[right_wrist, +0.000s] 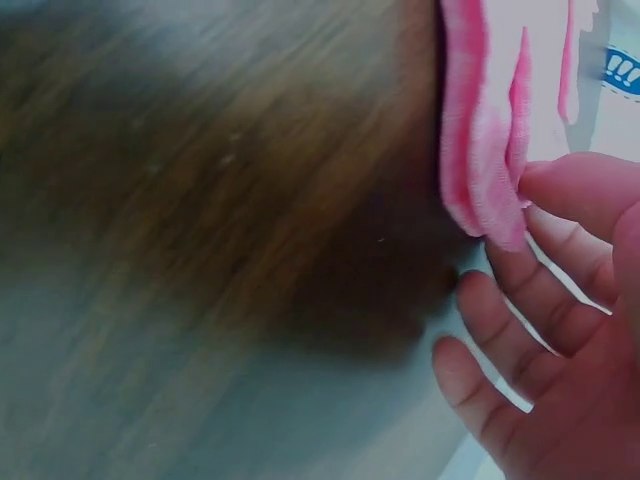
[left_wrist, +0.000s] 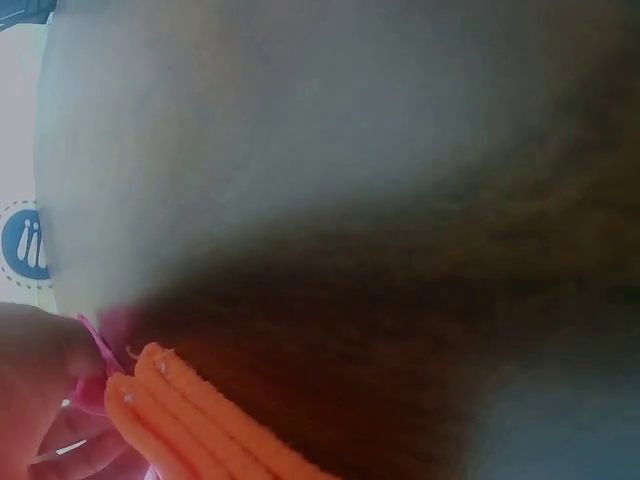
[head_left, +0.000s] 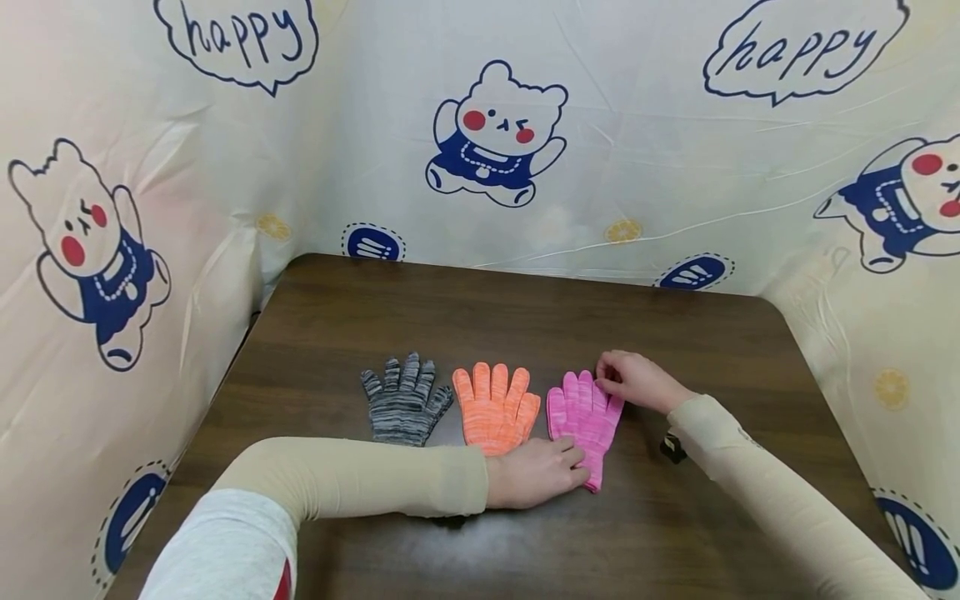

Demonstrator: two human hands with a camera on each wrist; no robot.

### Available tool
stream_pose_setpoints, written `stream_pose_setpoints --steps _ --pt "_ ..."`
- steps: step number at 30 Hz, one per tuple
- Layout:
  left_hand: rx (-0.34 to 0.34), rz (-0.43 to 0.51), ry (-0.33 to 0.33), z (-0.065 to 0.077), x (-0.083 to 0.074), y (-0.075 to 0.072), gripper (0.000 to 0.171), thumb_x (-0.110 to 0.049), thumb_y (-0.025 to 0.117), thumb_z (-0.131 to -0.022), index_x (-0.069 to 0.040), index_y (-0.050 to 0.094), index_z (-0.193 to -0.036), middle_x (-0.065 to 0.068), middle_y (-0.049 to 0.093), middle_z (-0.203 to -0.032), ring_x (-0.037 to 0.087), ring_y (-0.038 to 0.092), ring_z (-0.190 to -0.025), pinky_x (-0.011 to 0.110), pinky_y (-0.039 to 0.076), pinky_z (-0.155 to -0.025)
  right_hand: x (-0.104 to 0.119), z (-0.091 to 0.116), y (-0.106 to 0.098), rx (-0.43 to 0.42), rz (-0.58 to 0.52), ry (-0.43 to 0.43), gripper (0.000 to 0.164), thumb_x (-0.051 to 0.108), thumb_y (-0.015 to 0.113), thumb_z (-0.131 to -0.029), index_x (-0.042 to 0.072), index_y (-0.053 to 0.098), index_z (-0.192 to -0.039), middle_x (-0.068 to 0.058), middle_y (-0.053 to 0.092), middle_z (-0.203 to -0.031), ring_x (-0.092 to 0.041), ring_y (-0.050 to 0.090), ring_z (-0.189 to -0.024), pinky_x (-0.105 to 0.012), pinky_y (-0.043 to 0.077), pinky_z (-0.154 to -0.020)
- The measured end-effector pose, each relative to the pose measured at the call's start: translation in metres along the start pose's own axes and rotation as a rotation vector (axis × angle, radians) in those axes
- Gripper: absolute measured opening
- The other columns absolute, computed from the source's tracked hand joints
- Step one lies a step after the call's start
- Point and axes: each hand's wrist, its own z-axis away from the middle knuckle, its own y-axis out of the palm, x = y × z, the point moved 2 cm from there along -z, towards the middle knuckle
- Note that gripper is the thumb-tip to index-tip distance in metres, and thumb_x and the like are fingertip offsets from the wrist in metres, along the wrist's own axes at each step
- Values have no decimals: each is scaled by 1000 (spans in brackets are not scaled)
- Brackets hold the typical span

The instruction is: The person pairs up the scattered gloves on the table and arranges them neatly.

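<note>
Three pairs of knitted gloves lie side by side in the head view: grey-and-black gloves on the left, orange gloves in the middle, and pink gloves on the right. My left hand reaches across below the orange cuffs, which it partly hides, and pinches the pink gloves at the cuff. The right hand holds the outer finger of the pink gloves between thumb and index finger. In the right wrist view, the pink fabric shows layered edges, while the other fingers stay loosely bent below it.
All the gloves are on a dark brown wooden table. A white curtain with cartoon bears surrounds its back and sides. My left forearm crosses in front of the grey-and-black gloves and covers their cuffs.
</note>
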Motion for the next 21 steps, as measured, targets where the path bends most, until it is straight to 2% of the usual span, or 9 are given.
stream_pose_setpoints --steps 4,8,15,18,21 --pt "17 34 0 1 0 1 17 -22 61 -106 -25 72 -119 -6 62 -107 9 52 -94 17 49 -61 4 -2 1 -19 -28 -6 13 22 71 -99 13 68 -108 0 64 -91 -18 58 -82 -34 55 -75" --pt "30 31 2 2 0 0 20 -18 61 -106 -27 73 -119 -6 62 -108 9 52 -95 17 48 -62 9 -5 1 -44 -11 -32 10 22 71 -100 13 68 -104 0 65 -91 -17 57 -82 -36 54 -75" --pt "-11 49 -20 2 0 0 15 -21 62 -105 -27 74 -111 -7 62 -103 8 54 -93 17 47 -61 9 -7 1 -82 59 4 7 17 73 -97 13 68 -96 -1 63 -87 -18 57 -78 -37 53 -72" --pt "-30 67 -24 2 0 1 15 -23 61 -105 -26 75 -108 -8 62 -99 8 54 -91 16 46 -59 8 -7 2 -71 40 -2 7 17 73 -98 12 69 -99 -1 64 -89 -17 58 -80 -36 54 -74" --pt "-19 78 -22 2 1 3 16 -23 59 -107 -25 74 -109 -8 61 -99 8 53 -90 16 46 -60 9 -7 3 -56 5 -24 7 17 73 -98 11 70 -101 -1 64 -90 -17 58 -82 -36 53 -76"
